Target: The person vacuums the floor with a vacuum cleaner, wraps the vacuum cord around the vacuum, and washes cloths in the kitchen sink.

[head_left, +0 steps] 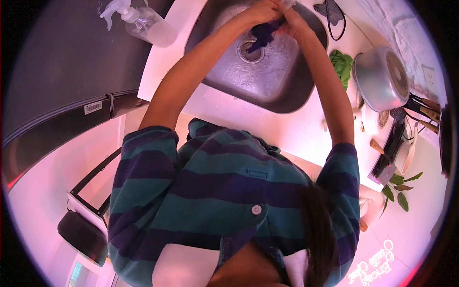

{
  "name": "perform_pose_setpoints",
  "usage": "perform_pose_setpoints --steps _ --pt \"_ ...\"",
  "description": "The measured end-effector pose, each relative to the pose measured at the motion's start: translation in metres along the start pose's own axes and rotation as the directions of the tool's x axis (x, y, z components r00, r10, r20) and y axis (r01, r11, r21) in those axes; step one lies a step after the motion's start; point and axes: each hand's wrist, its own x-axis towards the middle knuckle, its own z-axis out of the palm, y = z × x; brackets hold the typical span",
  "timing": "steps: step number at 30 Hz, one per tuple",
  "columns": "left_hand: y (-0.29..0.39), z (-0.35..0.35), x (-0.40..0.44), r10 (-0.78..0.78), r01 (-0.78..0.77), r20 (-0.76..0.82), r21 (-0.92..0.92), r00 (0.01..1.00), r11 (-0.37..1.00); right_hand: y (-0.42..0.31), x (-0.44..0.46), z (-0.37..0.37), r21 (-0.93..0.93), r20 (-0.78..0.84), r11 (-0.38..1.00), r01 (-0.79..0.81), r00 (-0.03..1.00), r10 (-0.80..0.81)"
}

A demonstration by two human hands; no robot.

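At the top of the head view, both hands are together over a metal sink (229,76). A dark blue wet-looking cloth (263,36) hangs from them, its lower end near the drain (251,51). My left hand (264,11) is closed at the cloth's upper part, its fingertips close to the frame's top edge. My right hand (293,23) is beside it, closed around the cloth, with its fingers partly hidden. Something clear and bright, perhaps running water, shows at the hands near the top edge.
A clear spray bottle (148,26) stands on the counter left of the sink. To the right are a green cloth (341,67), an upturned metal pot (382,79), a grey cloth (330,12) with a black loop, and several utensils. A plant (400,191) is farther right.
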Motion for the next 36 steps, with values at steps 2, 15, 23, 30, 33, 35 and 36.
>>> perform_pose_setpoints --steps 2,15,23,30,33,35,36 --pt "0.081 -0.017 -0.009 -0.091 0.105 -0.055 0.364 0.994 0.925 -0.018 -0.006 0.004 -0.182 0.035 0.983 -0.037 0.998 0.044" --pt "0.076 -0.030 -0.013 -0.445 0.453 -0.092 0.109 0.891 0.885 -0.038 -0.018 0.046 -0.975 -0.001 0.154 0.158 0.697 -0.717" --pt "0.110 -0.010 0.027 -0.456 0.473 -0.134 0.353 0.880 0.807 0.016 -0.039 0.033 0.114 -0.371 0.989 0.090 0.928 -0.041" --pt "0.066 -0.036 0.005 -0.349 0.359 -0.169 0.709 0.922 0.607 0.025 0.002 0.016 0.612 -0.122 0.787 0.077 0.993 -0.002" --pt "0.081 -0.055 -0.025 -0.399 0.387 -0.227 0.839 0.888 0.382 0.047 0.033 0.039 -0.544 0.269 0.491 0.681 0.695 -0.666" --pt "0.081 -0.082 -0.031 -0.667 0.191 0.033 0.946 0.744 0.260 0.064 0.042 0.091 0.413 -0.039 0.910 -0.023 0.998 0.042" --pt "0.079 -0.094 -0.034 -0.782 0.074 0.137 0.971 0.608 0.228 0.080 0.039 0.106 0.436 -0.010 0.893 -0.114 0.991 0.132"
